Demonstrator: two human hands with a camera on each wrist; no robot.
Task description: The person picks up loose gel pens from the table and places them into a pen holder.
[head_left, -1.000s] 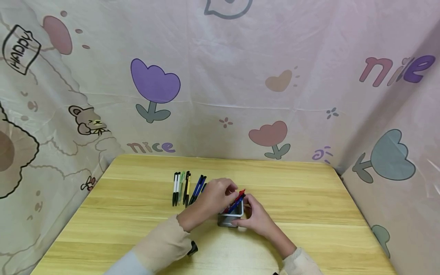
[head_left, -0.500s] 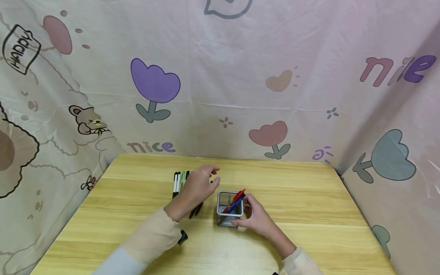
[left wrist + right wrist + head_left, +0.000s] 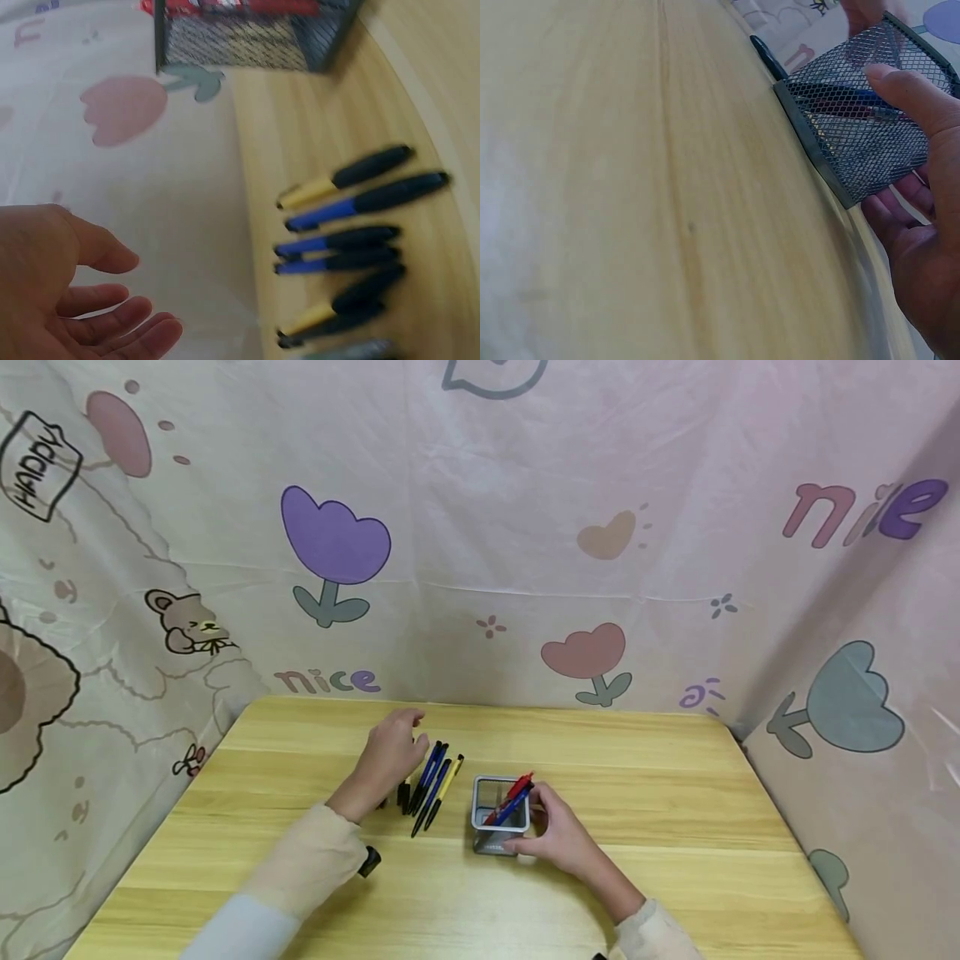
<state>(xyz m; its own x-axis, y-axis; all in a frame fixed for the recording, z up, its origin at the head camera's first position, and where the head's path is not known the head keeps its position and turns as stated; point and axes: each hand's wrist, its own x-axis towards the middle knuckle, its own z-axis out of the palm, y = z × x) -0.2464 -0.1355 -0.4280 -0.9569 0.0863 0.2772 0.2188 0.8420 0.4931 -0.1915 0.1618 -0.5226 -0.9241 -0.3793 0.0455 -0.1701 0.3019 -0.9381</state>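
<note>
My right hand holds a square metal-mesh pen holder at its right side. The right wrist view shows the thumb along one mesh wall and fingers at another side. A red pen and a blue pen lean inside the holder. Above the row of pens on the table hovers my left hand, fingers loosely bent and holding nothing. Blue-and-black pens and a yellow-and-black pen lie to its right. Other pens are partly hidden beneath this hand.
The pens lie side by side on a wooden table, left of the holder. A printed cloth hangs behind the table and along both sides. A dark wrist device sits under the left sleeve.
My left hand has moved left from above the holder to over the pens, uncovering the holder and the yellow and blue pens. My right hand stays at the holder.
</note>
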